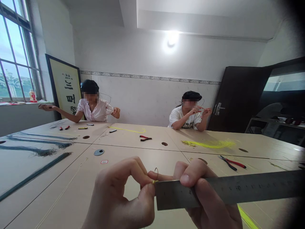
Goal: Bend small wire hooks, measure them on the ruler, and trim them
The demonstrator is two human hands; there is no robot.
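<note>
My left hand (124, 190) pinches a small fish hook (156, 170) between thumb and forefinger, its thin bend standing up above the fingertips. Yellow thread (155, 182) is wound or knotted at the hook's base, right against the end of a steel ruler (172, 195). Wrapped around that ruler, my right hand (209, 194) keeps its thumb on the upper edge and its fingers across the marked face. The ruler runs off to the right, nearly level. Whether the right fingertips also hold the thread behind the ruler is hidden.
Red-handled pliers (232, 163) lie at right, with another pair (145, 138) farther back. Bundles of yellow line (212, 144) and dark green line (35, 175) stretch over the table (78, 194). Two people sit across, one at left (92, 109), one at right (188, 116).
</note>
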